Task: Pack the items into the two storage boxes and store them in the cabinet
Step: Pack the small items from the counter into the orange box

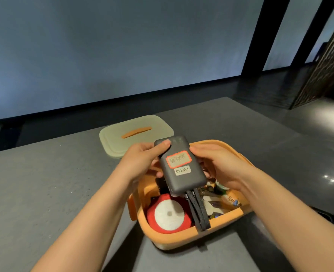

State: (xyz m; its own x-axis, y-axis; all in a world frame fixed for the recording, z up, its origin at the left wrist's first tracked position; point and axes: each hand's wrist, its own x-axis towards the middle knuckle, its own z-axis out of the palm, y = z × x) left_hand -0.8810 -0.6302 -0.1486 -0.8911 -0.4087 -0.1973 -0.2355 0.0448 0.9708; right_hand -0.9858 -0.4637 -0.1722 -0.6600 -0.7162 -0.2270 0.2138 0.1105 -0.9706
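A dark grey power bank [187, 179] with two stickers and a black strap [198, 211] hangs over the open orange storage box [182, 237]. My left hand [142, 160] grips its left side, thumb on the top corner. My right hand [215, 163] grips its right edge. Inside the box lie a red and white round item [169, 213] and several small items [221, 201]. The box's pale green lid [123, 144] with an orange handle lies flat behind the box.
The box stands on a dark grey tabletop [44, 183], near its front right part. Beyond the table's far edge are a dark floor and a grey wall. Black pillars [268, 36] and a wooden lattice screen [323, 61] stand at the far right.
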